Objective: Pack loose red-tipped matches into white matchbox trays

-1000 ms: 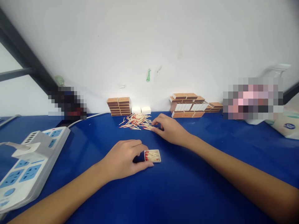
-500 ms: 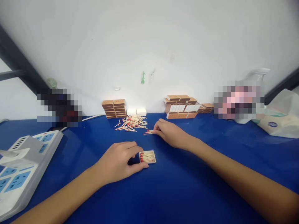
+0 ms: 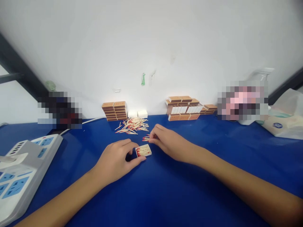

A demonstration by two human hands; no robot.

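Note:
My left hand grips a small open matchbox tray between thumb and fingers; red-tipped matches lie inside it. My right hand pinches a few loose matches just beyond the tray's far edge. A pile of loose matches lies on the blue table a little farther back.
Stacks of brown matchboxes and two white trays stand against the wall, with a bigger stack of matchboxes to the right. A white and blue power strip lies at the left. A plastic bag sits at the far right.
My right hand drew a few matches from the pile back toward the tray. My left hand slid the tray forward toward the pile.

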